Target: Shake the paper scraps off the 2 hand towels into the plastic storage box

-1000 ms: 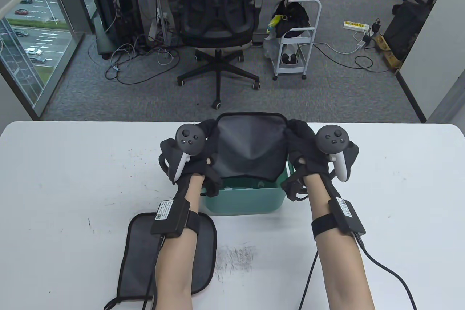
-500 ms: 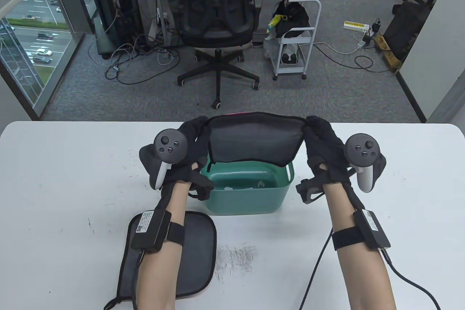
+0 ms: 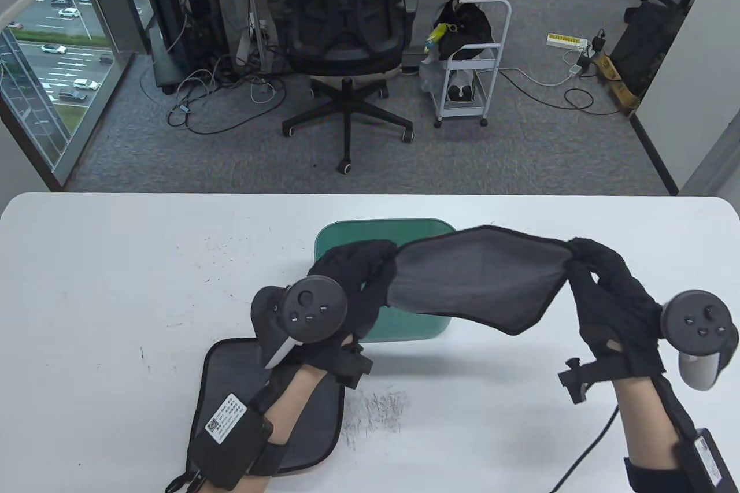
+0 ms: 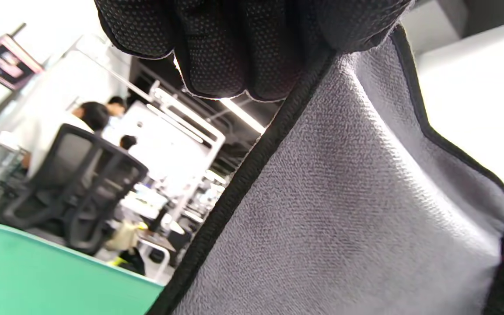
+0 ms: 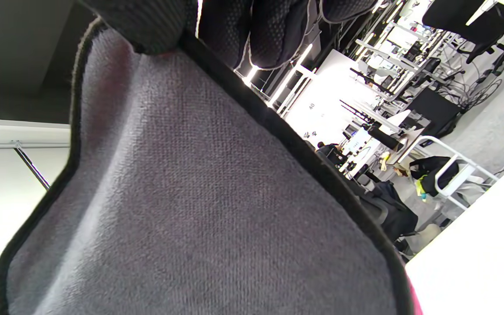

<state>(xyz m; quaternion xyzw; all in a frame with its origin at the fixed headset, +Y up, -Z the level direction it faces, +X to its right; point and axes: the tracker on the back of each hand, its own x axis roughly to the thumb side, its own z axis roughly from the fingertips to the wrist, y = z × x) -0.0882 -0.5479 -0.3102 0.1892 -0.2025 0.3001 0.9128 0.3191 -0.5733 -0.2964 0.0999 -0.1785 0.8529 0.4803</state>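
In the table view a grey hand towel [image 3: 480, 279] with a black bound edge is stretched across the lower middle of the frame, held in the air by both hands over the right part of the green plastic storage box [image 3: 381, 233]. The left hand [image 3: 347, 279], just left of centre, grips the towel's left end with its fingers curled round the hem; the left wrist view shows the gloved fingertips [image 4: 217, 57] at the top edge closed on that black hem, with the grey cloth filling the right of the frame and a green edge of the box at lower left. The right hand [image 3: 607, 296], toward the right edge of the table view, pinches the towel's right end, and the right wrist view shows its fingers [image 5: 274, 35] at the top clamped over the bound edge. The towel sags between the two hands and hides most of the box's opening, so its contents cannot be told. A second grey hand towel [image 3: 231, 395] lies flat on the white table [image 3: 115, 285] at lower left, partly under the left forearm, just beside the box's near left corner. Dark scuff marks [image 3: 376, 412] show on the table to its right. Beyond the table, at upper centre, stands a black office chair [image 3: 347, 25].
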